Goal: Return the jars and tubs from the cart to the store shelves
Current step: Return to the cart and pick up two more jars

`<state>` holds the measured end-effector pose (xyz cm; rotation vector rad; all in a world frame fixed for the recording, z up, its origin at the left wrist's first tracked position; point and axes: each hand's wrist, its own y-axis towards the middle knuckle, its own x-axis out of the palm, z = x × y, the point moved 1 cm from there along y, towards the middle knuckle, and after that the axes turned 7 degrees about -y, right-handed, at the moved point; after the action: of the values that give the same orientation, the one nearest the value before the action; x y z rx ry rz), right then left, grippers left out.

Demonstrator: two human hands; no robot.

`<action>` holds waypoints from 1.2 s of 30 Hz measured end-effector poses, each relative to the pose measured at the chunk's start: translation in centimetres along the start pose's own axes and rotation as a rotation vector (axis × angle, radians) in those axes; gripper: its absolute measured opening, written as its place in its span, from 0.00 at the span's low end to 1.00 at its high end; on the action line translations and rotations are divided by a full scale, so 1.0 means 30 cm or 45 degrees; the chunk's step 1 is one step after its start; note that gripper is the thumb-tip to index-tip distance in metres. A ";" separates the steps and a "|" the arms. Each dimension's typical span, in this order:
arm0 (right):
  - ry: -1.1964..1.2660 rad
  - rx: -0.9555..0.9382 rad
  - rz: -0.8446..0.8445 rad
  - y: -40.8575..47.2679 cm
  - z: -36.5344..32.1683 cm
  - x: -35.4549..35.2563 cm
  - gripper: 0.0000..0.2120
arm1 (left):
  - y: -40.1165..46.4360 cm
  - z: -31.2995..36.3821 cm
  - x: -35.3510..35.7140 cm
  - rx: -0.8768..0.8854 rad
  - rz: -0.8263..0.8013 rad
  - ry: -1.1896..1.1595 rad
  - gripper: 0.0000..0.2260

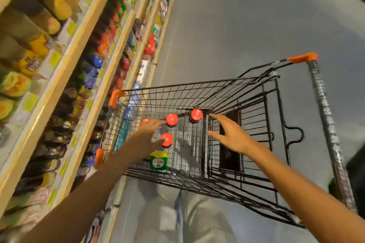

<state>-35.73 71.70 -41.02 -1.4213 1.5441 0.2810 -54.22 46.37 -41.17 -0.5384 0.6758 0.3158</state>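
Note:
A black wire shopping cart (pixel 256 89) with orange corner bumpers stands in the aisle. Inside it are several jars with red lids: one (pixel 171 119), another (pixel 196 115), a third (pixel 167 139), and one partly hidden (pixel 145 121) behind my left hand. A green and yellow tub (pixel 158 162) lies near the cart's near edge. My left hand (pixel 150 134) reaches into the cart with fingers spread among the red-lidded jars, holding nothing. My right hand (pixel 231 136) is open over the cart, fingers apart, to the right of the jars.
Store shelves (pixel 79 61) run along the left, packed with jars, packets and yellow price tags. The grey aisle floor (pixel 246 16) stretches ahead and to the right. The cart's handle (pixel 325 114) is on the right side. My legs show below the cart.

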 end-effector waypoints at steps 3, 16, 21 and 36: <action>0.058 0.044 -0.039 0.087 0.067 0.047 0.35 | 0.090 -0.050 0.047 -0.067 -0.009 -0.079 0.26; 0.299 0.214 -0.085 0.463 0.305 0.347 0.38 | 0.468 -0.327 0.246 -0.121 -0.036 -0.098 0.30; 0.322 0.251 -0.022 0.587 0.388 0.450 0.39 | 0.583 -0.415 0.302 -0.108 -0.047 -0.089 0.31; 0.605 0.355 0.200 0.838 0.473 0.707 0.42 | 0.628 -0.561 0.374 -0.068 0.033 -0.257 0.33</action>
<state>-46.87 75.80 -74.83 -1.1977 1.9949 -0.1924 -62.75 53.44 -66.50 -0.5410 0.4802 0.4079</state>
